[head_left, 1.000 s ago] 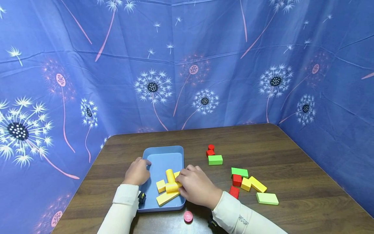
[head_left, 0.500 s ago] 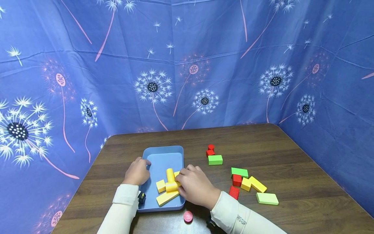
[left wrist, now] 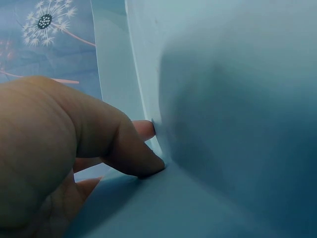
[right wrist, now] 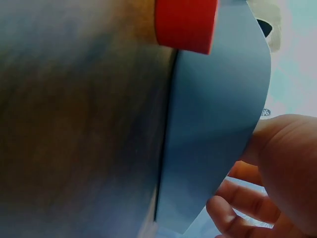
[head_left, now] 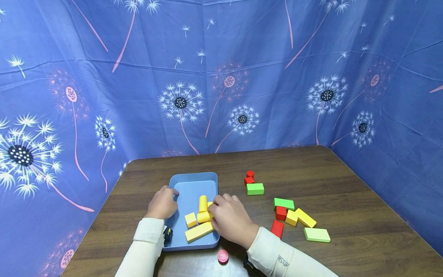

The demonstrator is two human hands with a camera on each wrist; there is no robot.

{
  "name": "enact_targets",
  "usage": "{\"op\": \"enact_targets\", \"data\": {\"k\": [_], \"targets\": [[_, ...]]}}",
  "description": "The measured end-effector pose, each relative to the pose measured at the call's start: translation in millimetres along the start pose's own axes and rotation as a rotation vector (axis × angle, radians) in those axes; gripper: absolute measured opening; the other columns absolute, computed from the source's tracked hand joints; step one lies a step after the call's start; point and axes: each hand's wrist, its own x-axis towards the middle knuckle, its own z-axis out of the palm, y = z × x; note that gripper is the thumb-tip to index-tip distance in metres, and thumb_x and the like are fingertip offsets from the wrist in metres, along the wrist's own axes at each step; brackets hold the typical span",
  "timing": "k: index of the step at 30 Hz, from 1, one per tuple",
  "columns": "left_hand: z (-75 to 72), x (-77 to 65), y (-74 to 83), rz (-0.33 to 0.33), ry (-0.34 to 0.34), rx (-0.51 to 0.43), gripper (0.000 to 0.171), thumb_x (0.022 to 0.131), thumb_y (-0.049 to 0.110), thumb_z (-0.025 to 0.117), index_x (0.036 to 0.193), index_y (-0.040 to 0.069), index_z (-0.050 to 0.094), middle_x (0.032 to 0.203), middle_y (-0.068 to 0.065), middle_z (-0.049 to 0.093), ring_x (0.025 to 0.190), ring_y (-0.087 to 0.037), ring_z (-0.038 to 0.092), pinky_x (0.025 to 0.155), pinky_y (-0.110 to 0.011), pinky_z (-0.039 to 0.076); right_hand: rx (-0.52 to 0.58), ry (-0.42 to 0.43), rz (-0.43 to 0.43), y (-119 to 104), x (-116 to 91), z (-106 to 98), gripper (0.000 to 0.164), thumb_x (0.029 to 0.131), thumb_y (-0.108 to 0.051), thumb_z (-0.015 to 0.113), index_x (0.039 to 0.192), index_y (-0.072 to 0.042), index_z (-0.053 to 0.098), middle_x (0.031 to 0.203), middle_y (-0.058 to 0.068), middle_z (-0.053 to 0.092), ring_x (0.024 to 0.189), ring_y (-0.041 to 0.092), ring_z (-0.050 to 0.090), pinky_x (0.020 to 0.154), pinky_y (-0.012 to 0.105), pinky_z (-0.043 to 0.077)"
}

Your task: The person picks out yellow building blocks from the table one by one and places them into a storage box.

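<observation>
My left hand [head_left: 162,204] grips the left edge of a blue tray [head_left: 188,186]; in the left wrist view the thumb [left wrist: 114,134] presses the inside and a fingertip shows behind the wall. Reaching over the tray's right wall [right wrist: 213,114], my right hand [head_left: 232,221] holds the right end of a lying yellow cylinder block [head_left: 204,217] with curled fingers. A second yellow cylinder [head_left: 203,204] lies just behind it. Nearby in the tray are a yellow cube [head_left: 190,219], a long yellow block [head_left: 199,232] and another yellow block partly hidden by the right hand.
A pinkish-red disc [head_left: 223,256] lies before the tray's front right corner. Right of the tray, red, green and yellow blocks are scattered, among them a green block [head_left: 255,189], a red block [head_left: 277,229] and a pale green block [head_left: 317,234]. A blue curtain [head_left: 221,77] hangs behind the table.
Both yellow cylinders have shifted slightly toward the back of the tray, baring more of the long yellow block. The right hand has moved slightly back; the left hand stays on the edge.
</observation>
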Motion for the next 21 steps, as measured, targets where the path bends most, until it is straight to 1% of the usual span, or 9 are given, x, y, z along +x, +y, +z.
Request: {"op": "enact_targets", "data": {"k": [5, 13, 21], "targets": [[1.8, 1.2, -1.6, 0.004, 0.007, 0.001, 0.039, 0.074, 0.0, 0.063, 0.113, 0.004, 0.067, 0.118, -0.019, 0.055, 0.094, -0.03, 0.055, 0.079, -0.057, 0.052, -0.014, -0.011, -0.002, 0.3, 1.0, 2.4, 0.013, 0.078, -0.026, 0.07, 0.09, -0.023, 0.074, 0.086, -0.004, 0.059, 0.071, 0.013, 0.042, 0.054, 0.03, 0.037], [2.6, 2.0, -1.7, -0.005, -0.005, -0.002, 0.039, 0.075, 0.0, 0.064, 0.114, 0.004, 0.066, 0.119, -0.019, 0.054, 0.096, -0.03, 0.054, 0.081, -0.057, 0.051, -0.017, -0.009, -0.005, 0.3, 0.6, 2.7, 0.011, 0.079, -0.026, 0.07, 0.089, -0.022, 0.073, 0.083, -0.005, 0.059, 0.069, 0.013, 0.041, 0.053, 0.03, 0.037], [3.1, 1.9, -1.8, -0.01, -0.006, 0.0, 0.039, 0.075, 0.0, 0.065, 0.114, 0.004, 0.066, 0.12, -0.019, 0.054, 0.095, -0.031, 0.054, 0.079, -0.058, 0.051, -0.007, -0.019, -0.001, 0.0, 0.0, 3.8, 0.013, 0.079, -0.027, 0.07, 0.09, -0.022, 0.074, 0.085, -0.004, 0.06, 0.069, 0.012, 0.043, 0.053, 0.029, 0.038]]}}
